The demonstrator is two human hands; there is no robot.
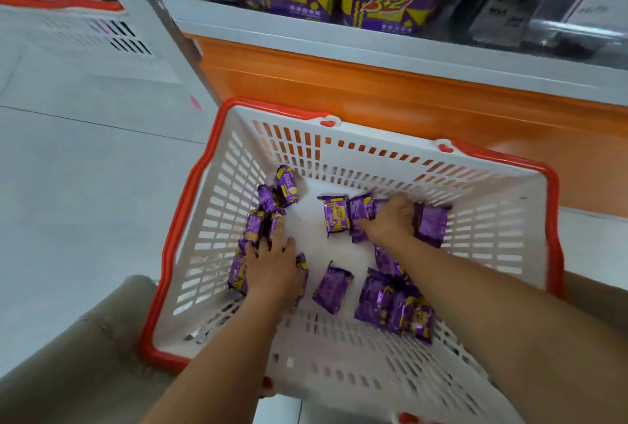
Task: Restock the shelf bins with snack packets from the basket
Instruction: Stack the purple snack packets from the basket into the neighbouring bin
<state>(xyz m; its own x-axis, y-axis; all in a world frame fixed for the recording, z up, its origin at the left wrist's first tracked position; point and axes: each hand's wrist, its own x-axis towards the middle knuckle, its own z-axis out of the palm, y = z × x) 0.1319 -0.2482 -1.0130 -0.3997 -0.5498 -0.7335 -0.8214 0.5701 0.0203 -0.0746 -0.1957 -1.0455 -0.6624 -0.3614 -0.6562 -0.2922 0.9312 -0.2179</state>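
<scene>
Basket (pixel 475 219) holds loose purple packets (pixel 333 291). Left hand (pixel 272 264) lies on a pile (pixel 253 230) of them, fingers fairly straight. Right hand (pixel 394 219) grips a bunch (pixel 431 225); more lie beside its wrist. Shelf (pixel 306 29) stands beyond both hands.

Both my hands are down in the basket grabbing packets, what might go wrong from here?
1. The right hand grips several packets at once; one may slip out on the way up to the shelf.
2. The left hand lies on a loose pile; a hurried scoop could scatter it or crush the wrappers.
</scene>
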